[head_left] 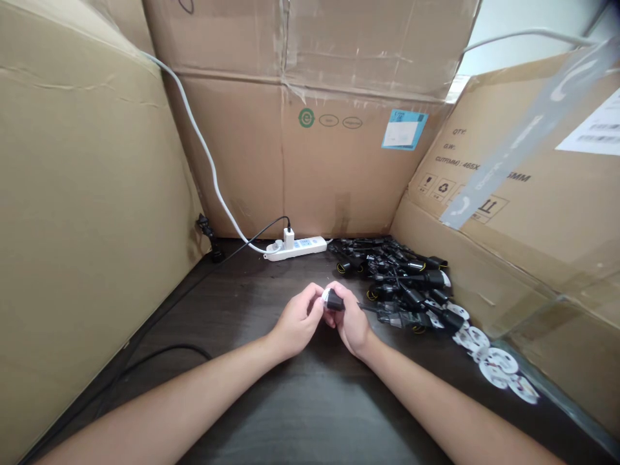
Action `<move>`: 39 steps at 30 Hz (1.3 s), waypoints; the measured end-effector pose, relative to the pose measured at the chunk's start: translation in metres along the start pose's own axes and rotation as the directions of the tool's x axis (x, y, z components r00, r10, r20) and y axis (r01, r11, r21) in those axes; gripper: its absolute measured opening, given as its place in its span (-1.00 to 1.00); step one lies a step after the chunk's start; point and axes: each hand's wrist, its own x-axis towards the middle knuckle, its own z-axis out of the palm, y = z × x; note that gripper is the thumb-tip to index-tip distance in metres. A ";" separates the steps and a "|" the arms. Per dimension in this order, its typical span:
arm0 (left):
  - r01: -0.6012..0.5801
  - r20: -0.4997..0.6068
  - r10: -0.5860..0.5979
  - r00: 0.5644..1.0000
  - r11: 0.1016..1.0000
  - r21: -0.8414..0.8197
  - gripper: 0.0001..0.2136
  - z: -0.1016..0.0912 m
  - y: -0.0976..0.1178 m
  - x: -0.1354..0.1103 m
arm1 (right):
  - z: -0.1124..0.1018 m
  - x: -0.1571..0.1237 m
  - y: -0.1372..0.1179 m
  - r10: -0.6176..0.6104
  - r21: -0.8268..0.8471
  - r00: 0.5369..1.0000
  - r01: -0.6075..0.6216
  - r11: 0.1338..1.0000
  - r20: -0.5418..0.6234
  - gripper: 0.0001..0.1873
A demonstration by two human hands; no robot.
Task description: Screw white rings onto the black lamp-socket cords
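Note:
Above the middle of the table, my two hands meet at a small part. My right hand [352,323] is closed around a short black cylindrical housing [335,300], from which a dark cable runs right toward the pile. At the housing's left end sits a white round piece [325,296]. The fingers of my left hand [299,321] pinch this white piece, and they hide some of it. To the right lies a heap of similar black housings [414,296] with cables, clear plastic wraps and yellow wires. Several white round discs [501,361] trail from the heap toward the front right.
Large cardboard boxes wall in the dark table [310,413]: a left box [72,194], a back box [232,148] and a right box [484,258]. A white power strip [310,246] carries a white adapter [289,239]. Its black cable [208,271] crosses the left side.

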 end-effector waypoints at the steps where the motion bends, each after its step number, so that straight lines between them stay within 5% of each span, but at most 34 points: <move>1: 0.000 -0.014 0.000 1.000 1.000 -0.018 -0.78 0.000 0.001 0.000 | 0.000 0.000 0.001 -0.006 -0.025 1.000 0.006 1.000 0.005 -0.60; 11: 0.071 -0.092 -0.091 0.992 0.979 -0.193 -0.73 0.001 0.010 0.002 | 0.003 -0.009 -0.010 -0.047 -0.240 0.985 0.086 0.967 0.164 -0.77; 25: 0.158 -0.021 -0.184 0.983 0.890 -0.427 -0.69 0.001 0.022 0.005 | 0.006 -0.008 -0.005 -0.048 -0.285 0.993 0.077 0.955 0.108 -0.85; 39: 0.184 -0.050 -0.221 0.974 0.900 -0.395 -0.80 -0.009 0.011 0.004 | 0.006 -0.008 -0.003 -0.035 -0.288 0.996 0.058 0.956 0.084 -0.85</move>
